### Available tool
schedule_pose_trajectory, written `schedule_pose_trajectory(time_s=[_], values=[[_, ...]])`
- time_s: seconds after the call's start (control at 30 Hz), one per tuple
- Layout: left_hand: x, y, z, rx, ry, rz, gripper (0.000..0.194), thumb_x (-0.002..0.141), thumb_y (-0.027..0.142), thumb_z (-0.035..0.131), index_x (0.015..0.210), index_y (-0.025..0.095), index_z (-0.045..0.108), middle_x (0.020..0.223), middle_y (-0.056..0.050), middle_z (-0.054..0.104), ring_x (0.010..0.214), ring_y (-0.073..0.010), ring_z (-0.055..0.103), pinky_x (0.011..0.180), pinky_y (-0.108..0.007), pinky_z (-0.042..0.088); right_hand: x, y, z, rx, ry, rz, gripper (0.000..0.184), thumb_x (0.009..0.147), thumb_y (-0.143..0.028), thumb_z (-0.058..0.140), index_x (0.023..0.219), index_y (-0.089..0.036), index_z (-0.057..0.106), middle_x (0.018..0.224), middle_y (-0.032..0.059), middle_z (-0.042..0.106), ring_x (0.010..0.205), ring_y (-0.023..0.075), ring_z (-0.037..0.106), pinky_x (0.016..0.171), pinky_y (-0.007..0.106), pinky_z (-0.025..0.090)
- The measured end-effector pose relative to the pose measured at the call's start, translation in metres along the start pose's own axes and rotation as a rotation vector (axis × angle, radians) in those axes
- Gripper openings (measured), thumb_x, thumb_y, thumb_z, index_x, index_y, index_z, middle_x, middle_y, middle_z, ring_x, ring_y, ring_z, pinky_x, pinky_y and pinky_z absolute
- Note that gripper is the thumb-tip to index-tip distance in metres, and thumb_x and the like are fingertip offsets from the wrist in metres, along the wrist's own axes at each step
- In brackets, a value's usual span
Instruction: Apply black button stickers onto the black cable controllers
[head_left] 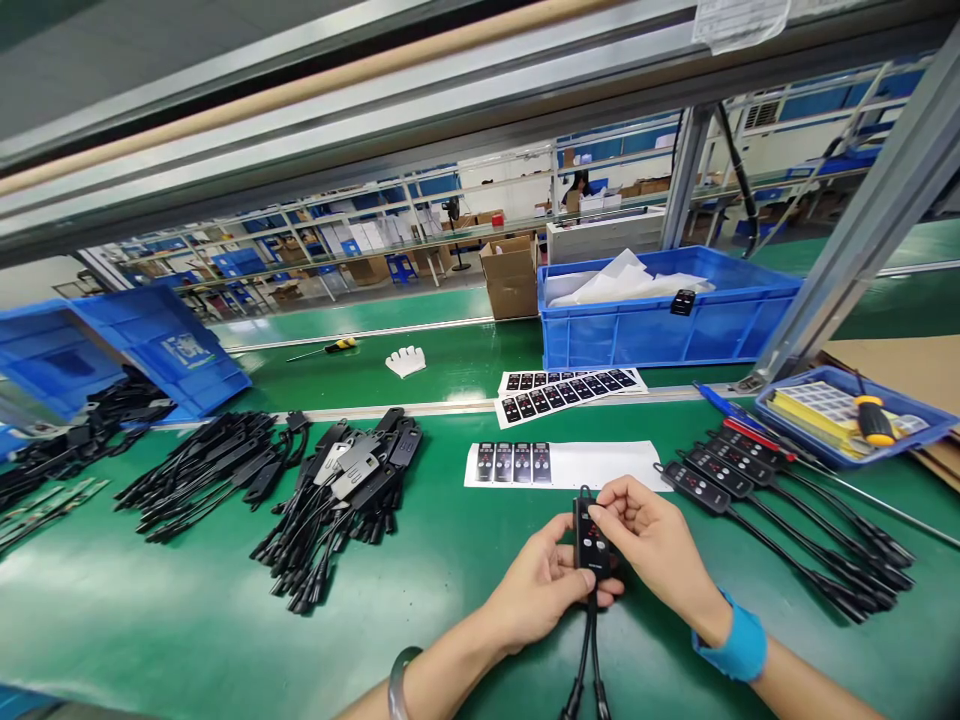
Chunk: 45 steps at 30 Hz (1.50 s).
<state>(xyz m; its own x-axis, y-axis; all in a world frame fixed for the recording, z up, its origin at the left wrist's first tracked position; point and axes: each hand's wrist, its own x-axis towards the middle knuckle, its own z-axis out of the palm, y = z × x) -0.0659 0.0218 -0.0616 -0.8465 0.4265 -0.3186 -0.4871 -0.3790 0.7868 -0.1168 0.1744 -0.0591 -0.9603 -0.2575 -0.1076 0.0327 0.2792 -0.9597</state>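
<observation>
My left hand (540, 585) is closed around the lower end of a small black controller (590, 540), where two black cables (589, 665) leave it toward me. My right hand (651, 545) pinches the controller's upper part from the right, fingers curled on its face. Just beyond it lies a white backing sheet (600, 465) with several black label stickers (510, 462) on its left part. A row of labelled controllers with cables (757, 490) lies to the right.
Heaps of black controllers with cables (337, 495) lie left on the green bench. Two sticker sheets (562, 392), a white glove (406, 360) and a screwdriver (330, 347) sit farther back. A blue crate (660, 320), a small blue tray (855, 420) and a tilted blue bin (150, 345) surround them.
</observation>
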Motion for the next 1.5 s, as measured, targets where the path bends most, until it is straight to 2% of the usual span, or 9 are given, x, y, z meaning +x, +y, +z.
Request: schedule_pose_trajectory(time_s=[0.33, 0.53, 0.7, 0.8, 1.0, 1.13, 1.17, 1.33, 1.5], values=[[0.001, -0.005, -0.003, 0.080, -0.007, 0.040, 0.072, 0.075, 0.043, 0.070, 0.125, 0.005, 0.034, 0.097, -0.020, 0.060, 0.088, -0.0212, 0.063, 0.084, -0.037, 0.047, 0.003, 0.005, -0.002, -0.001, -0.020, 0.049, 0.036, 0.080, -0.046, 0.058, 0.094, -0.015, 0.049, 0.065, -0.0005, 0.049, 0.057, 0.0100, 0.048, 0.051, 0.021, 0.041], [0.002, -0.003, -0.003, -0.017, 0.018, 0.019, 0.062, 0.074, 0.036, 0.070, 0.118, 0.008, 0.037, 0.110, -0.023, 0.056, 0.089, -0.0240, 0.064, 0.083, -0.037, 0.049, 0.012, 0.010, -0.011, -0.270, -0.030, 0.046, 0.048, 0.078, -0.056, 0.056, 0.104, -0.016, 0.050, 0.055, -0.0040, 0.036, 0.052, 0.0107, 0.038, 0.052, 0.024, 0.031], [0.007, -0.004, -0.007, -0.098, 0.050, 0.026, 0.053, 0.088, 0.050, 0.050, 0.117, 0.006, 0.041, 0.103, -0.021, 0.058, 0.080, -0.0232, 0.065, 0.073, -0.035, 0.052, 0.009, 0.011, -0.002, -0.193, -0.217, 0.043, 0.043, 0.082, -0.051, 0.053, 0.106, -0.016, 0.049, 0.068, -0.0016, 0.041, 0.060, 0.0102, 0.041, 0.056, 0.023, 0.035], [0.010, -0.006, -0.010, -0.114, 0.079, 0.044, 0.046, 0.091, 0.046, 0.045, 0.114, 0.006, 0.044, 0.107, -0.021, 0.057, 0.076, -0.0214, 0.065, 0.066, -0.031, 0.053, 0.002, 0.006, 0.006, -0.203, -0.305, 0.010, 0.036, 0.080, -0.041, 0.059, 0.105, -0.017, 0.049, 0.070, -0.0015, 0.045, 0.063, 0.0099, 0.041, 0.056, 0.022, 0.036], [0.010, -0.002, -0.011, -0.156, 0.155, 0.061, 0.043, 0.093, 0.043, 0.045, 0.118, 0.009, 0.042, 0.100, -0.018, 0.060, 0.078, -0.0216, 0.064, 0.060, -0.027, 0.052, 0.000, 0.004, 0.007, 0.124, -0.472, 0.033, 0.085, 0.072, -0.033, 0.069, 0.142, -0.022, 0.021, 0.114, 0.0066, 0.052, 0.088, 0.0149, 0.056, 0.074, 0.026, 0.050], [0.010, -0.003, -0.010, -0.104, 0.152, 0.061, 0.063, 0.084, 0.057, 0.054, 0.122, 0.010, 0.037, 0.101, -0.017, 0.060, 0.078, -0.0232, 0.065, 0.065, -0.030, 0.053, 0.003, 0.009, 0.005, 0.005, -0.416, -0.026, 0.062, 0.093, -0.046, 0.038, 0.142, -0.010, 0.030, 0.127, 0.0136, 0.047, 0.117, 0.0191, 0.045, 0.105, 0.035, 0.034], [0.010, -0.004, -0.010, -0.082, 0.152, 0.057, 0.069, 0.080, 0.058, 0.058, 0.124, 0.010, 0.035, 0.102, -0.017, 0.060, 0.078, -0.0231, 0.065, 0.067, -0.031, 0.053, 0.003, 0.010, 0.005, -0.015, -0.399, -0.035, 0.061, 0.094, -0.047, 0.035, 0.142, -0.009, 0.032, 0.128, 0.0138, 0.047, 0.119, 0.0195, 0.044, 0.107, 0.035, 0.031], [0.010, -0.009, -0.010, 0.021, 0.119, 0.085, 0.077, 0.080, 0.056, 0.060, 0.131, 0.010, 0.026, 0.103, -0.018, 0.059, 0.078, -0.0234, 0.064, 0.070, -0.036, 0.052, 0.000, 0.007, 0.011, -0.079, -0.345, -0.087, 0.056, 0.095, -0.042, 0.033, 0.142, -0.013, 0.032, 0.112, 0.0101, 0.057, 0.092, 0.0174, 0.056, 0.085, 0.032, 0.045], [0.012, -0.009, -0.013, -0.153, 0.155, 0.115, 0.072, 0.084, 0.045, 0.061, 0.138, 0.018, 0.021, 0.129, -0.015, 0.046, 0.098, -0.0198, 0.059, 0.083, -0.034, 0.049, -0.004, 0.003, 0.015, -0.285, -0.260, -0.187, 0.066, 0.090, -0.038, 0.043, 0.147, -0.009, 0.024, 0.132, 0.0136, 0.043, 0.118, 0.0200, 0.044, 0.103, 0.033, 0.036]])
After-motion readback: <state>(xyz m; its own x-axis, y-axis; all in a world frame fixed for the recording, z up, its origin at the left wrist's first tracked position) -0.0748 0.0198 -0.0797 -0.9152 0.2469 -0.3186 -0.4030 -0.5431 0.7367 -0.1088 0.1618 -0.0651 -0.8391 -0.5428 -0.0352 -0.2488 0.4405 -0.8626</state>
